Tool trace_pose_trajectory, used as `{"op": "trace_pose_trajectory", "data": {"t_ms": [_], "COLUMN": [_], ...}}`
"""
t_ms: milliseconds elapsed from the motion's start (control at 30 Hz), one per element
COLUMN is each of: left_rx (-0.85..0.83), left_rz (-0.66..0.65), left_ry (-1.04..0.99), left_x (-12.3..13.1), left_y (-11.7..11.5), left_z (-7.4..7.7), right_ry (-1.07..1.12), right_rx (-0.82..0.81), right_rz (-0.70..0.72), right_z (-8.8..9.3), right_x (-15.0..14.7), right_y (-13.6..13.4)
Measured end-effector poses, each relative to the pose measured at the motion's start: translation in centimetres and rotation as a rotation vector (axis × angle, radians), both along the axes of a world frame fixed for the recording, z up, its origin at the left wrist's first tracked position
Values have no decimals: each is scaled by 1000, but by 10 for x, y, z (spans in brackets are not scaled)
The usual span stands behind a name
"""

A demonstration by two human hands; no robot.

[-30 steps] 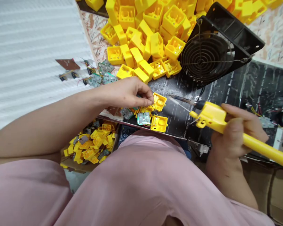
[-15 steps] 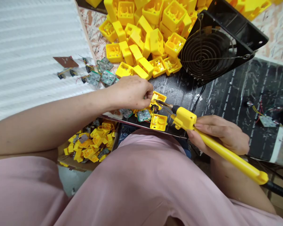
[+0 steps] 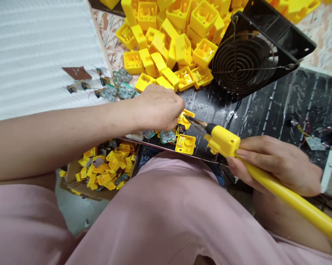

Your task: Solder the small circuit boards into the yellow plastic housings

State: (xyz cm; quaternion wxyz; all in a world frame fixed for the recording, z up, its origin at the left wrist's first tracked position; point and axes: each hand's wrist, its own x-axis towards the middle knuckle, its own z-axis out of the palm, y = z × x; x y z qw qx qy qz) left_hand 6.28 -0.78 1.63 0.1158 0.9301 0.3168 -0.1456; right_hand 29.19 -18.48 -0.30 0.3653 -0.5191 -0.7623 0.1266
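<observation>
My right hand (image 3: 276,163) grips a yellow soldering iron (image 3: 225,141) by its long handle. Its dark metal tip reaches into a small yellow plastic casing (image 3: 188,117) near the table's front edge. Over the left side of that casing my left hand (image 3: 162,106) is closed, and its fingertips are hidden behind the knuckles. Just in front lies a second open yellow casing half (image 3: 185,144), with metal contacts inside. Beside it sits a green-edged circuit board (image 3: 168,136) with thin wires. A small round dark part (image 3: 181,128) lies between the two casings.
Yellow casings (image 3: 160,62) are heaped at the back, beside a black fan (image 3: 239,68) with a wire grille. Wired circuit boards (image 3: 126,90) lie at left, another board (image 3: 315,142) at right. Below the edge stands a cardboard box (image 3: 72,176) of yellow parts.
My right hand and the soldering iron's handle have shifted right and slightly toward me; the tip has moved a little right. My left hand has moved slightly right over the casing.
</observation>
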Motion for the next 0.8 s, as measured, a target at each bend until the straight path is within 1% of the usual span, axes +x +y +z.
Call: {"op": "trace_pose_trajectory", "data": {"t_ms": [167, 300, 367, 433, 533, 600, 667, 733, 800], "left_rx": [0, 59, 86, 94, 140, 195, 206, 148, 66], "left_rz": [5, -50, -67, -104, -179, -196, -215, -246, -264], "left_ry": [9, -44, -31, 21, 58, -15, -104, -156, -187], "left_x": [-5, -10, -10, -8, -10, -20, -34, -50, -63], "left_y": [1, 1, 0, -4, -7, -6, -3, 2, 6], "left_z": [-2, -8, -8, -2, 13, 22, 25, 21, 14], "right_ry": [-25, 0, 17, 57, 75, 59, 52, 56, 48], "right_rx": [78, 96, 136, 188, 226, 258, 269, 251, 217], "right_rz": [47, 62, 82, 76, 30, -14, -66, -123, -166], "right_z": [-3, -4, -5, -7, -12, -17, -23, -26, -28], "right_x": [1, -2, -3, -2, 2, 5, 7, 7, 6], "right_y": [-2, 2, 4, 5, 5, 2, -2, -5, -7]}}
